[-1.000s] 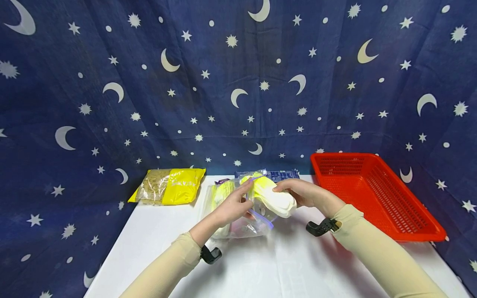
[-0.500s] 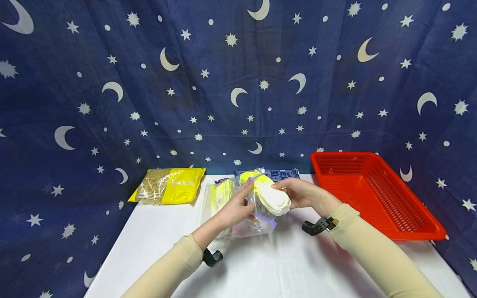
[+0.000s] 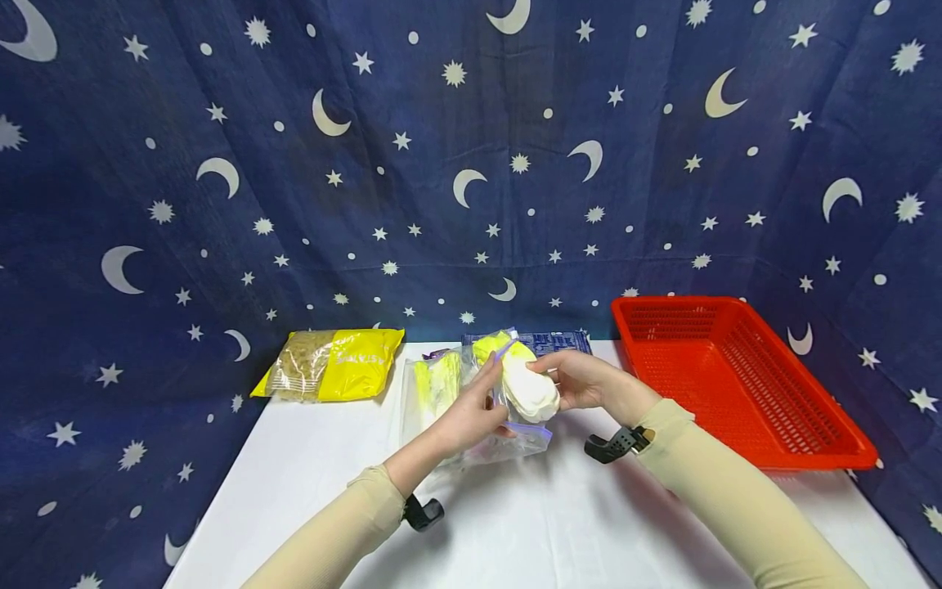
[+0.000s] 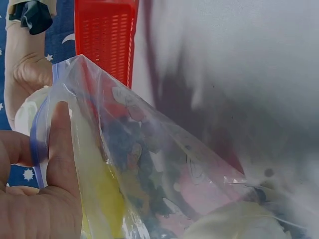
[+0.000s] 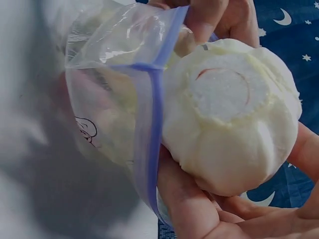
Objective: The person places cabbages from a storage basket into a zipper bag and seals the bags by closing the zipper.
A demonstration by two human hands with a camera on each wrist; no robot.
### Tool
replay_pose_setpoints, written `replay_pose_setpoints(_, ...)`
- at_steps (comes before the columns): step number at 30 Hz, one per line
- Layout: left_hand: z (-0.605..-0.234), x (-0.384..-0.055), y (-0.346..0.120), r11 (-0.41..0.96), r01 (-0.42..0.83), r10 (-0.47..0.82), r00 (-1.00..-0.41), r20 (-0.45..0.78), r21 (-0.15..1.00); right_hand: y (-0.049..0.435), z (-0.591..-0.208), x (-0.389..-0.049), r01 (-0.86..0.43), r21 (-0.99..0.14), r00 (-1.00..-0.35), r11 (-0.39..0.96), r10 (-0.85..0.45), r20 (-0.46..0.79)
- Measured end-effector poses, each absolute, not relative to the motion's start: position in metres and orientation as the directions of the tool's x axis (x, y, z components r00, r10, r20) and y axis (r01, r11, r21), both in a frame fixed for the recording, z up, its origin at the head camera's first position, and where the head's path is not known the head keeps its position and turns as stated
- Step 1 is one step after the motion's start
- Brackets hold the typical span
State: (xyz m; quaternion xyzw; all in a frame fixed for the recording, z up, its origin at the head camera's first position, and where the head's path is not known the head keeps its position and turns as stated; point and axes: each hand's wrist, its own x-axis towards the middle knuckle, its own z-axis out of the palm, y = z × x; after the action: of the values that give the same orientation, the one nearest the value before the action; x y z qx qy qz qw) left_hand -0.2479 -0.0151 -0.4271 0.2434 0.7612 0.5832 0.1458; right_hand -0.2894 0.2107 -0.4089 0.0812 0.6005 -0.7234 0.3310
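Observation:
My right hand (image 3: 589, 380) grips a pale napa cabbage (image 3: 531, 394) by its white base end. Its yellow leafy end reaches into the mouth of a clear zip bag (image 3: 526, 443). The cut stem end of this cabbage (image 5: 229, 114) faces the right wrist camera, with fingers under and beside it. My left hand (image 3: 471, 421) holds the bag's mouth apart at its purple zip strip (image 4: 39, 137), one finger showing through the plastic in the left wrist view. Another yellow-green napa cabbage (image 3: 439, 384) lies in the left part of the bag.
A red plastic basket (image 3: 736, 393) stands at the right. At the back left lies a yellow pasta packet (image 3: 361, 364). A dark blue packet (image 3: 562, 342) lies behind the bag, on the white table (image 3: 309, 458) before a starry curtain.
My right hand has moved left, carrying the napa cabbage further into the bag's mouth. The left hand has shifted slightly right, still holding the bag. The head view has tilted a little downward.

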Motion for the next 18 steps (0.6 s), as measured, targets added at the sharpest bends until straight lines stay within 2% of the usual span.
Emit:
replay_pose_setpoints(5, -0.427, -0.247, -0.015, 0.172, 0.160, 0.531, -0.846, 0.045, 0.972, 0.205, -0.416, -0.285, 0.493, -0.870, -0.815, 0.001, -0.349, -0.462)
replay_pose_setpoints(9, -0.428, -0.247, -0.015, 0.159, 0.141, 0.512, -0.858, 0.040, 0.977, 0.203, -0.420, -0.282, 0.455, -0.890, -0.828, 0.026, -0.355, -0.434)
replay_pose_setpoints(18, -0.431, -0.252, -0.015, 0.124, 0.115, 0.499, -0.866, 0.039, 0.986, 0.212, -0.422, -0.281, 0.492, -0.870, -0.765, -0.013, -0.484, -0.425)
